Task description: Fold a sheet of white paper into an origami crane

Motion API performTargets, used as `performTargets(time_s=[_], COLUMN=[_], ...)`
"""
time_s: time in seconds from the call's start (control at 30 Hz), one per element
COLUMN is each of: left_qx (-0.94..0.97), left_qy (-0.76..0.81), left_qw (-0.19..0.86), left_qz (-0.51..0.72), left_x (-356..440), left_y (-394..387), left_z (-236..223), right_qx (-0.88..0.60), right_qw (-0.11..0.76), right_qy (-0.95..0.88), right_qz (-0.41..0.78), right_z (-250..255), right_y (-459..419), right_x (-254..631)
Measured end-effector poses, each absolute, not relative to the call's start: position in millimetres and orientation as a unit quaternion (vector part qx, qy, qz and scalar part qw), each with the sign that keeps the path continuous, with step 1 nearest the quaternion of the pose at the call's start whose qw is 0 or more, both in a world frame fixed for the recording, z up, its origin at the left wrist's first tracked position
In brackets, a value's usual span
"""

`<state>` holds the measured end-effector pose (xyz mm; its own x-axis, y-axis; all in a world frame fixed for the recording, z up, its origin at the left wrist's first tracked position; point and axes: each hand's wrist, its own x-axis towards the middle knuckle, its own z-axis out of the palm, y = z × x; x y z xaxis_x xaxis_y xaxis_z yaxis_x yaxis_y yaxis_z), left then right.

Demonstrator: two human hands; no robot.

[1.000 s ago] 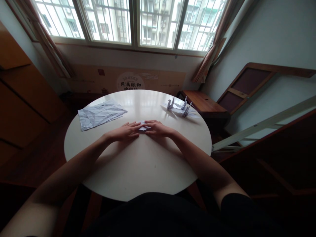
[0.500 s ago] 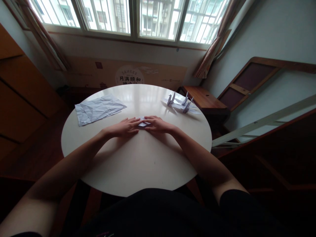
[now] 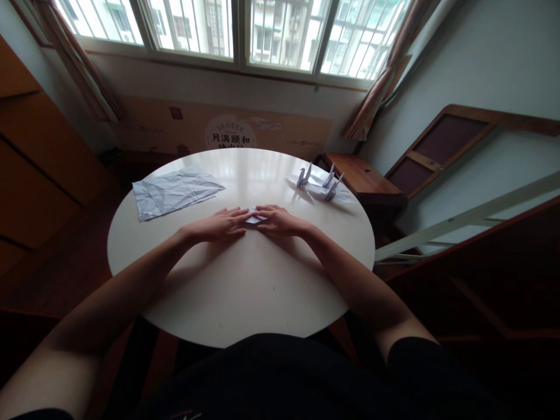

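Observation:
A small folded piece of white paper lies on the round white table, between my two hands. My left hand holds its left side, the fingertips on top and the thumb nearer to me. From the other side my right hand grips the paper with fingers over the far edge and thumb at the near edge. Both hands rest low on the tabletop, and their fingertips almost meet. Part of the paper is hidden under the fingers.
Creased white sheets lie at the table's left. Several folded paper cranes stand at the back right. Beyond the table are a wooden bench, a printed cardboard panel and barred windows. An orange-brown cabinet stands left.
The camera view has tilted slightly, so the table and everything on it appear a little higher. Both hands stay on the folded paper with barely any motion.

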<state>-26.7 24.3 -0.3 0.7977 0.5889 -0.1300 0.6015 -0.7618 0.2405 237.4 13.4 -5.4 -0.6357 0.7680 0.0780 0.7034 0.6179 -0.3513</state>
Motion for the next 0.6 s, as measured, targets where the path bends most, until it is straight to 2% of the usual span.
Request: performTargets(time_s=[0.6], left_qx=[0.943], left_qy=[0.306], left_qw=[0.128], left_qz=[-0.019], left_x=[-28.0], left_y=[26.4], left_z=[-2.4], right_qx=[-0.416], right_qw=[0.109], right_qy=[-0.891], right_qz=[0.146], right_z=[-3.0], right_y=[12.2], right_x=[236.9])
